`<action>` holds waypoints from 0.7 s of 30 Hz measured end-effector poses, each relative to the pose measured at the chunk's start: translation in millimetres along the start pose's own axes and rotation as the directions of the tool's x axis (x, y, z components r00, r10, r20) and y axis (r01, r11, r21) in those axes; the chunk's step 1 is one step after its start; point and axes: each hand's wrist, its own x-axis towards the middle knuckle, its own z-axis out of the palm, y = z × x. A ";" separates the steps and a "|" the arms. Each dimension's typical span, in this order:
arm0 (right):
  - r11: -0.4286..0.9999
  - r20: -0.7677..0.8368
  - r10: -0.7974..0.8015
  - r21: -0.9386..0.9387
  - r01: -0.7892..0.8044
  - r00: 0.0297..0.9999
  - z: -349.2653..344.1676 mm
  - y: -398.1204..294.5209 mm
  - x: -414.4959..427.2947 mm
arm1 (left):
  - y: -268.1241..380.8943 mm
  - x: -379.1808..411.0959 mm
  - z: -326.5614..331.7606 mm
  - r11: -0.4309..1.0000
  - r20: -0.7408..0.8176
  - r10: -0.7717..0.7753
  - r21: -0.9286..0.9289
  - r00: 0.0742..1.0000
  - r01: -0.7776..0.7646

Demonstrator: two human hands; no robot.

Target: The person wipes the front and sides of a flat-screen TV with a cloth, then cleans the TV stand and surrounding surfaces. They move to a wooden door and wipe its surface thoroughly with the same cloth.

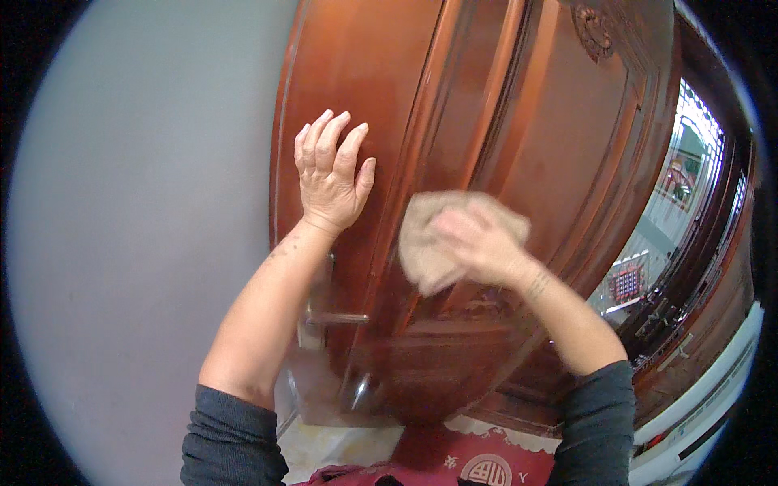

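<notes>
A reddish-brown panelled wooden door (377, 73) with raised mouldings fills the middle of the view. My left hand (331, 173) rests against its flat border near the left edge, fingers spread, holding nothing. In my right hand (480, 243) is a beige cloth (428, 255), pressed or held against the door's vertical moulding and panel. Cloth and hand are blurred. Below my left hand a metal lever door handle (337, 318) sticks out, its backplate partly hidden behind my forearm.
A plain grey wall (146, 182) stands at the left. On the floor lies a red mat (437, 446) with pale patterns and characters, beside light floor tiles (340, 443). Glazed dark-wood panes (656, 225) and a white slatted appliance (699, 419) are at the right.
</notes>
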 end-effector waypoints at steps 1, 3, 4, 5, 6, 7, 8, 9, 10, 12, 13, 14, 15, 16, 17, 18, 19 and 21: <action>0.994 -0.127 0.046 -0.093 -0.058 0.991 -3.3 20.9 -6.1 | 4.8 0.1 3.4 1.000 0.029 0.010 -0.005 1.000 -0.010; 0.973 -0.296 0.202 -0.046 -0.225 0.933 -29.2 49.4 15.5 | 1.6 -0.9 -1.8 0.999 0.054 0.046 -0.009 0.998 -0.045; 0.957 -0.347 0.215 -0.111 -0.268 0.913 -43.7 67.3 23.9 | 1.8 -1.4 -1.9 0.998 0.066 0.065 -0.007 0.996 -0.064; 0.927 -0.403 0.236 -0.181 -0.329 0.884 -53.0 86.9 33.9 | 1.3 -0.4 -1.7 0.996 0.081 0.090 0.004 0.993 -0.090; 0.893 -0.469 0.250 -0.227 -0.389 0.847 -61.4 103.4 40.0 | 3.5 -1.3 -0.7 0.993 0.084 0.120 -0.002 0.989 -0.120; 0.881 -0.540 0.308 -0.150 -0.449 0.783 -61.1 119.0 45.6 | 5.2 -1.8 -0.9 0.992 0.096 0.128 0.004 0.987 -0.129; 0.848 -0.574 0.361 -0.127 -0.515 0.735 -66.7 123.8 53.8 | 5.7 -3.0 -1.8 0.990 0.109 0.135 0.016 0.985 -0.137; 0.811 -0.604 0.412 -0.100 -0.577 0.683 -68.0 121.8 62.0 | 6.3 -5.1 -2.3 0.989 0.122 0.140 0.027 0.983 -0.144; 0.773 -0.636 0.435 -0.099 -0.627 0.637 -61.1 114.6 66.9 | 6.4 -5.0 -1.2 0.989 0.112 0.140 0.036 0.984 -0.145; 0.692 -0.698 0.475 -0.080 -0.718 0.535 -40.1 87.0 79.0 | 4.9 -5.6 -3.0 0.988 0.105 0.131 0.072 0.986 -0.139; 0.714 -0.656 0.549 0.043 -0.699 0.519 -31.0 65.2 81.5 | 5.8 -7.2 -1.8 0.988 0.099 0.120 0.086 0.988 -0.128; 0.742 -0.609 0.550 0.042 -0.669 0.572 -16.7 44.4 77.4 | 5.8 -8.1 -0.4 0.986 0.099 0.126 0.095 0.987 -0.136; 0.766 -0.562 0.552 0.052 -0.640 0.615 1.9 22.1 70.8 | 4.6 -10.0 0.1 0.986 0.117 0.116 0.109 0.986 -0.129; 0.791 -0.536 0.544 0.072 -0.607 0.645 18.8 -1.2 62.4 | 4.8 -10.9 1.7 0.986 0.124 0.106 0.118 0.987 -0.121; 0.817 -0.514 0.534 0.112 -0.565 0.671 37.2 -28.1 54.2 | 3.7 -12.2 -3.1 0.983 0.143 0.099 0.142 0.985 -0.119; 0.850 -0.402 0.523 0.178 -0.496 0.752 54.8 -55.1 41.9 | 2.9 -15.2 -6.6 0.980 0.164 0.088 0.164 0.982 -0.115; 0.869 -0.280 0.490 0.234 -0.437 0.825 71.2 -80.9 22.8 | 5.4 -18.4 -4.7 0.981 0.177 0.081 0.160 0.981 -0.110; 0.920 -0.248 0.355 0.263 -0.290 0.901 116.4 -126.4 -18.4 | 11.6 -16.3 0.4 0.981 0.198 0.080 0.158 0.977 -0.112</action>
